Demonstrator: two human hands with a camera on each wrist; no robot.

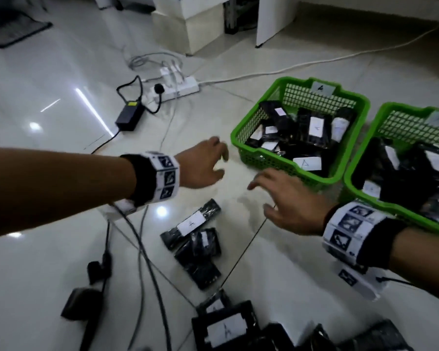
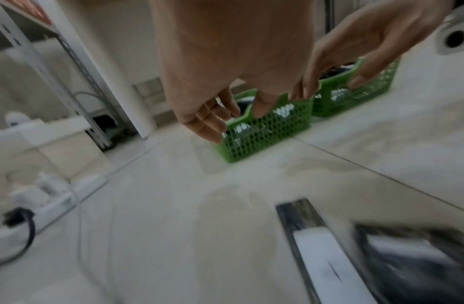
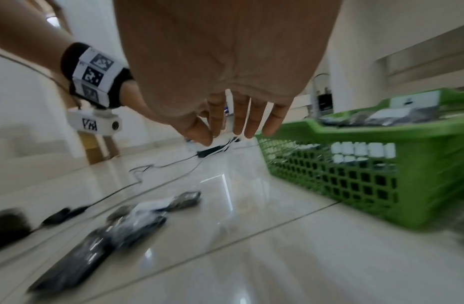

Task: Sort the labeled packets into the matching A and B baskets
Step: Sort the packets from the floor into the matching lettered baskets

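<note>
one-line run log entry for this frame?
left hand: open, empty | right hand: open, empty | basket A: part filled | packets: unsorted on floor

Bare floor [image 1: 241, 196] between packets [image 1: 192, 239], baskets [image 1: 261, 160]

We cannot read the tag on the second green basket [image 1: 401, 115]: it is blurred, and the basket runs off the right edge beyond our right hand [image 1: 287, 201]. The pile of packets [image 1: 238, 328] nearest our wrists is cut by the bottom edge. Below our left hand [image 2: 212, 82], the packet [image 2: 327, 257] smears into streaks, its label unreadable.
</note>
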